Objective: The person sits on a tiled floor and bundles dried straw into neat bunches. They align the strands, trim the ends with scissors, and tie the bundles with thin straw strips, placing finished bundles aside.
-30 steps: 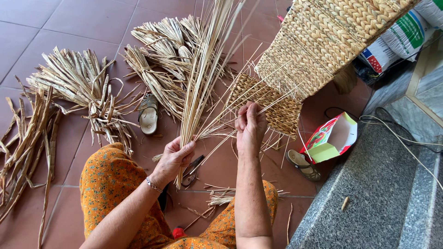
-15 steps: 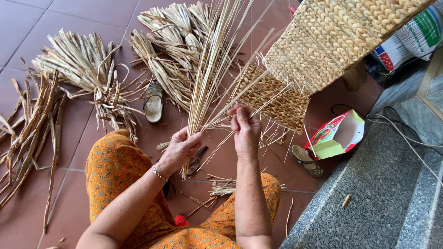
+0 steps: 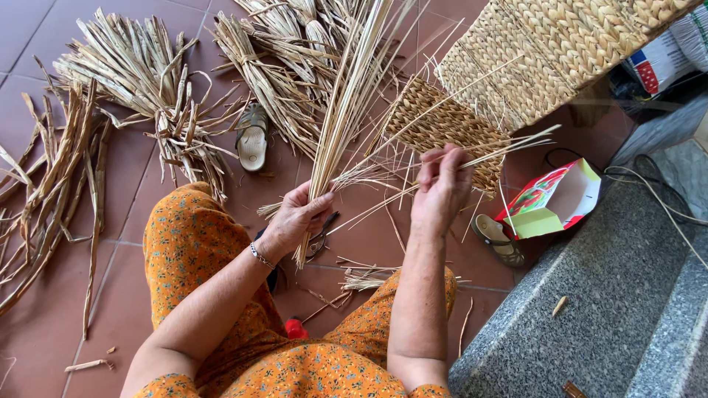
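My left hand [image 3: 299, 216] grips the base of a bundle of long pale straw stalks [image 3: 346, 103] that fans upward. My right hand [image 3: 441, 188] pinches a few thin stalks [image 3: 509, 147] beside the edge of a woven straw mat [image 3: 450, 129]. That mat hangs down from a larger woven piece [image 3: 560, 44] at the top right. I sit on the floor in orange patterned trousers [image 3: 192, 243]. A bracelet circles my left wrist.
Heaps of dried leaves [image 3: 140, 88] lie on the red tile floor at left and top. One sandal [image 3: 253, 137] is near them, another sandal [image 3: 498, 239] by a red and green paper bag [image 3: 549, 199]. A grey stone step [image 3: 590, 309] runs along the right.
Both hands sit lower and closer together in view as the camera shifted. My right hand has drawn thin stalks out to the right of the bundle.
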The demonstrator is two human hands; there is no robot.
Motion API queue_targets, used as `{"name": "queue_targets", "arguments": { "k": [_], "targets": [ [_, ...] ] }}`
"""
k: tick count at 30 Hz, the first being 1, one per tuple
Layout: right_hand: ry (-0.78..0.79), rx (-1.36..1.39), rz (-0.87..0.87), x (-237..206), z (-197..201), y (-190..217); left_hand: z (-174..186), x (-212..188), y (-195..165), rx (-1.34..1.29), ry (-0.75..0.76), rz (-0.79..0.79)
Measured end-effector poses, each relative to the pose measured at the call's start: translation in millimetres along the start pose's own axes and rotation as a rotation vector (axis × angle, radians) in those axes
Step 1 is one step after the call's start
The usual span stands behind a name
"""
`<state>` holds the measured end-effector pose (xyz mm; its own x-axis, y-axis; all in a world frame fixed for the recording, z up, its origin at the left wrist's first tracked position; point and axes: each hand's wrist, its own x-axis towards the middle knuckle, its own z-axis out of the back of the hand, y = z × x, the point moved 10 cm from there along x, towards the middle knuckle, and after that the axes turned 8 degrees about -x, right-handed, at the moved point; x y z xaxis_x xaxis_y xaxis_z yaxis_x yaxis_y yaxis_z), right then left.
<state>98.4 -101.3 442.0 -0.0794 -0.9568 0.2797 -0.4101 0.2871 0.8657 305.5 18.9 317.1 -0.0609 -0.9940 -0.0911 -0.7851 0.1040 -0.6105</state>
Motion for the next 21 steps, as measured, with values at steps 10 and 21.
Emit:
{"name": "queue_targets", "arguments": {
  "k": [10,21],
  "targets": [
    [-0.148,0.047,0.092,30.5,59.6,50.5,21.6,2.7,-19.4,0.089,-0.102,-0.137],
    [0.051,0.036,-0.091,6.5,22.4,9.1,0.5,14.1,-32.5,0.129,-0.091,-0.058]
  ]
}}
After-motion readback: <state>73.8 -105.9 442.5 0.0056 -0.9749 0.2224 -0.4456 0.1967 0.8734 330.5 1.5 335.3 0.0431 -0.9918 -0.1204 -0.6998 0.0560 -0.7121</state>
